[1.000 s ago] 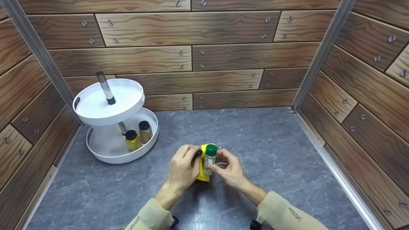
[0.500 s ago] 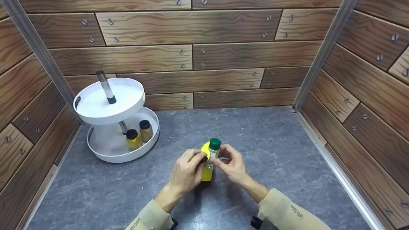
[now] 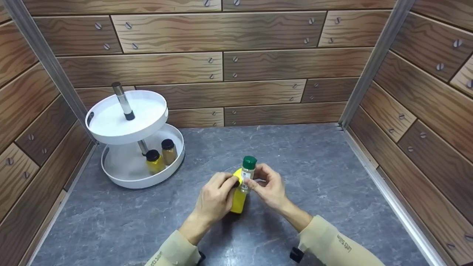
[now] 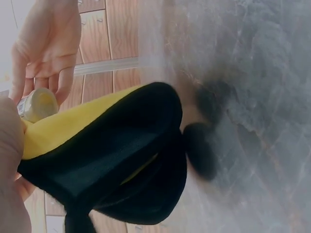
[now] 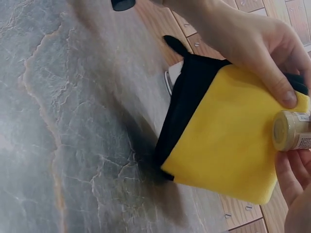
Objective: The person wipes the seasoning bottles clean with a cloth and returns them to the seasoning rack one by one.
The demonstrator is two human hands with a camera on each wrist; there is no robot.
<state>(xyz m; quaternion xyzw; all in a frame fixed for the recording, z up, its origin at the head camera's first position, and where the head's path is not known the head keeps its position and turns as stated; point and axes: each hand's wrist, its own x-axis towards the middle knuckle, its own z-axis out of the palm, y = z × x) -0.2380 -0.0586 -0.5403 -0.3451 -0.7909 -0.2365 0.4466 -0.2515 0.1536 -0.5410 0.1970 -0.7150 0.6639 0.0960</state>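
A small clear spice jar [image 3: 247, 175] with a green cap and a white label is held upright, slightly tilted, by my right hand [image 3: 271, 186]. Thumb and fingers pinch it from the right. Beside it my left hand [image 3: 215, 195] grips a folded yellow cloth [image 3: 238, 201] with a black underside. The cloth hangs down against the jar, above the table. In the right wrist view the jar's base [image 5: 283, 131] touches or nearly touches the yellow face [image 5: 223, 136]. The left wrist view shows the black underside [image 4: 126, 141] and a loop at one corner.
At the left stands a white two-tier round tray [image 3: 147, 105]. Its lower tier [image 3: 118, 166] holds a yellow jar [image 3: 155, 164] and a brown jar [image 3: 169, 153], both with black caps. Wood-patterned walls [image 3: 258, 66] enclose the grey table [image 3: 314, 166].
My right hand has raised the jar a little, away from me. The cloth has shifted and turned beside it, with more of its yellow face hanging below the jar. Both grips stay.
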